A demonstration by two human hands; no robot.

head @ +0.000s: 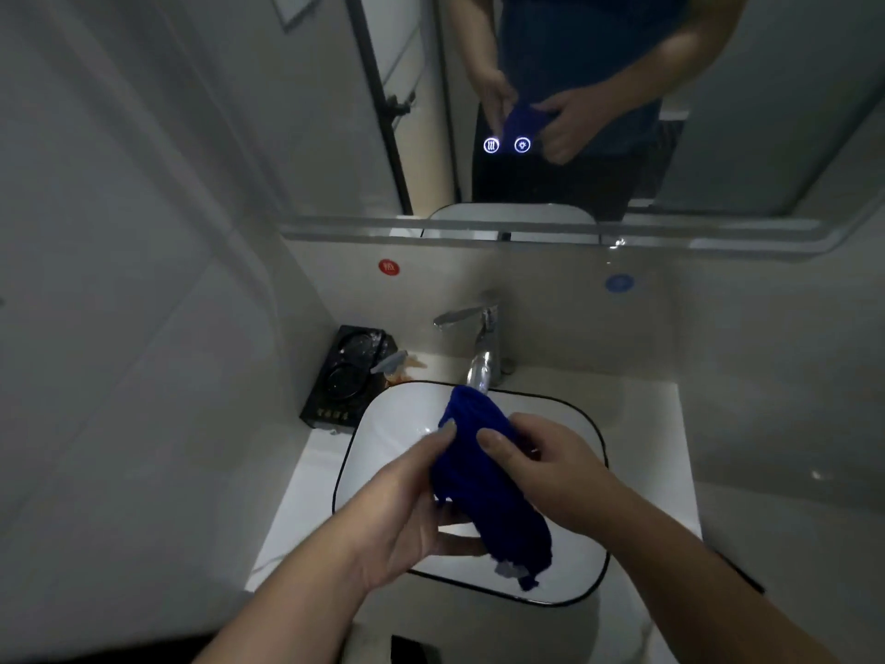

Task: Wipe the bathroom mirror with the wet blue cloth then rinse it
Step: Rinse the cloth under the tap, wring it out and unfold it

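The blue cloth (483, 467) is bunched lengthwise above the white basin (392, 424), its upper end right under the chrome tap's spout (479, 376). My left hand (407, 510) grips its left side and my right hand (541, 467) grips it from the right, thumbs on top. A frayed grey corner hangs at the cloth's lower end. The mirror (718, 136) fills the wall above and reflects both hands with the cloth. Whether water is running I cannot tell.
A black tray (345, 376) stands on the counter left of the basin, with a small grey object beside it. Red (388, 267) and blue (619, 283) round stickers mark the wall. Two lit touch icons (506, 145) glow on the mirror.
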